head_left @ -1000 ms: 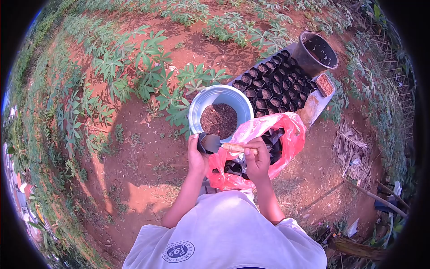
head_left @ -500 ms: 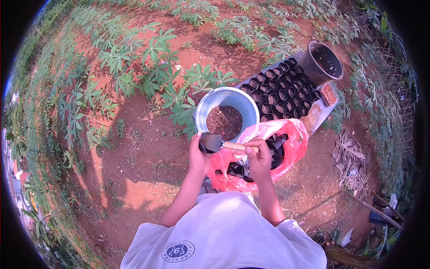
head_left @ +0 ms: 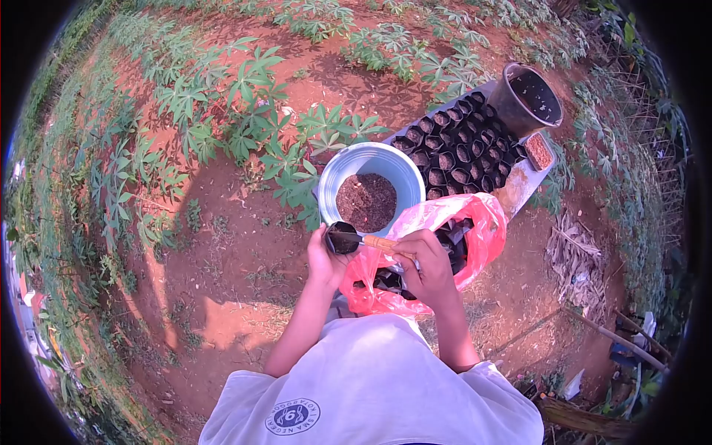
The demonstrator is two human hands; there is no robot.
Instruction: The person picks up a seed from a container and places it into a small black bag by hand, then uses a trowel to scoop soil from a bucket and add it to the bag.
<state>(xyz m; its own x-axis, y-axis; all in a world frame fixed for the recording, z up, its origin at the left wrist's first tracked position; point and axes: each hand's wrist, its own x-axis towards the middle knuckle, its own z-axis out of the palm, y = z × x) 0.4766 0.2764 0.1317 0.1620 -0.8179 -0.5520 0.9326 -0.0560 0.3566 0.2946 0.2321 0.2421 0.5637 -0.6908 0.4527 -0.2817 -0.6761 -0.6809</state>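
My left hand (head_left: 324, 259) is wrapped round a small black planting bag (head_left: 342, 238), its mouth facing up. In my right hand (head_left: 429, 264) is the wooden handle of a trowel (head_left: 380, 243), pointing left. The trowel's blade is tipped into the bag's mouth and mostly hidden there. Just beyond both hands stands a light blue bucket (head_left: 410, 178) with dark soil (head_left: 367, 202) in its bottom. Beneath my right hand a pink plastic bag (head_left: 486, 222) gapes, with several black planting bags (head_left: 454, 245) inside.
Rows of soil-filled black planting bags (head_left: 461, 152) stand on a board (head_left: 515, 194) at the upper right. A dark bucket (head_left: 525, 104) and a small tray of reddish grains (head_left: 539, 150) are at its far end. Leafy plants (head_left: 256, 111) grow from the red ground ahead.
The trowel's blade has tilted from lying flat over the black bag's mouth to pointing down into it. My right hand has turned with the handle, and the view has shifted slightly.
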